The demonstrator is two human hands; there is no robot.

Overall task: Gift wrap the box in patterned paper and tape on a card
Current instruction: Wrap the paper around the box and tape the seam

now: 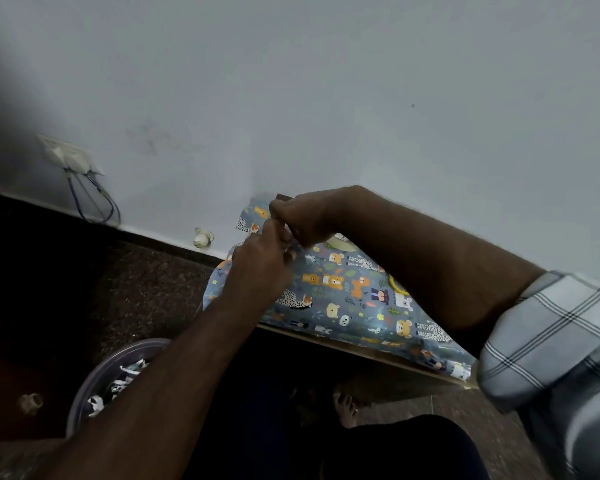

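Blue patterned paper (347, 299) with cartoon animals lies spread over a wooden table (368, 353) against the wall. My left hand (260, 268) and my right hand (300, 220) meet above the paper's far left part. Their fingertips pinch something small between them; it looks like a piece of tape, but it is too small to be sure. A brown corner (282, 197), perhaps the box, shows just behind my right hand. A yellow ring (397, 287) lies on the paper, half hidden by my right forearm. No card is visible.
A round bin (94, 382) with paper scraps stands on the dark floor at the lower left. A wall socket (68, 155) with blue cables is at the left. A small white object (202, 238) sits at the wall's base. A bare foot (345, 407) is under the table.
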